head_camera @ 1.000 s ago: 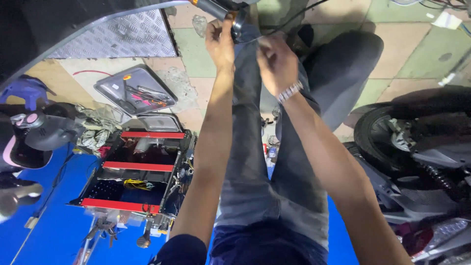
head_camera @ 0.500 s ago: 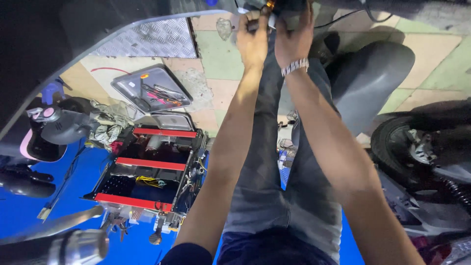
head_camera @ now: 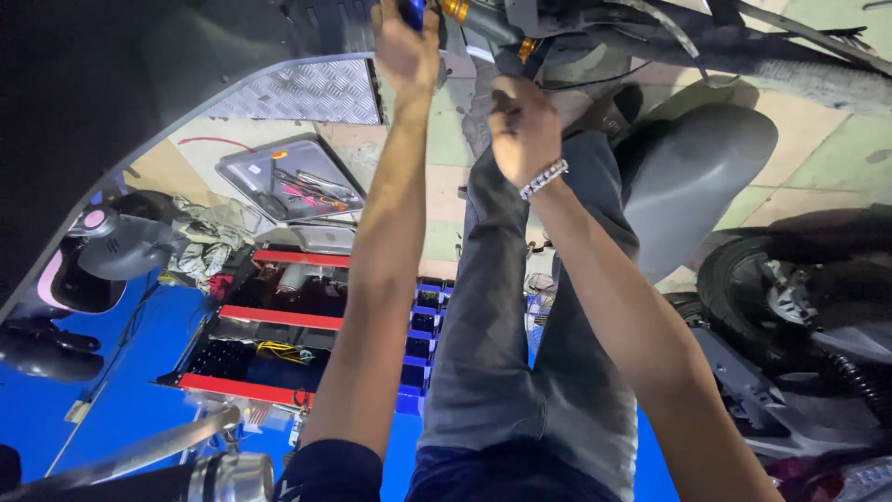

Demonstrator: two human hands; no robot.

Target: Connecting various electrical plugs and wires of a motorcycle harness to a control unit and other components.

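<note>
Gripping: left hand (head_camera: 406, 42) closed around a dark blue tool handle (head_camera: 413, 11) at the top edge, beside a gold fitting (head_camera: 455, 10) on the scooter underside (head_camera: 595, 28). Right hand (head_camera: 522, 125), beaded bracelet (head_camera: 544, 178) at wrist, fingers curled near black cables (head_camera: 585, 79); grip contents cannot be told. Below: red-edged open toolbox (head_camera: 269, 321), grey tray of tools (head_camera: 288, 178), blue floor mat (head_camera: 56, 409).

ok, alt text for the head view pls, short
Both of the person's arms reach up under a scooter: the left hand grips a blue-handled tool near an orange fitting, the right hand, with a beaded bracelet, is closed just below. Below them an open red tiered toolbox sits on a blue floor.
</note>
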